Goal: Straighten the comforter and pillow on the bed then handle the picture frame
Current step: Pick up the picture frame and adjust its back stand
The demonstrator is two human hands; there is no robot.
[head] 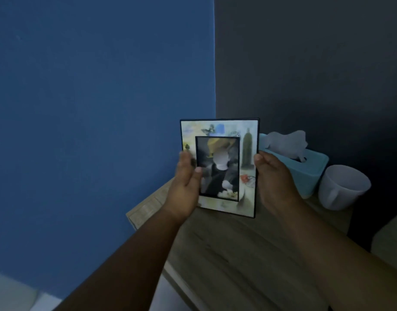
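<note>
— What sort of place is this?
— A home, a lived-in room. A wooden side table (238,254) sits in the corner where a blue wall (103,108) on the left meets a dark wall (305,63) on the right.
— What else shows it?
— A teal tissue box (309,176) and a white mug (343,187) at its far right, plus a decorated picture frame (219,169).

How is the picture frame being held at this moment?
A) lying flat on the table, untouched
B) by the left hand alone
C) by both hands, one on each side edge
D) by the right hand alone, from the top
C: the left hand grips the left edge of the upright picture frame, with its thumb across the front, and the right hand holds the right edge.
</note>
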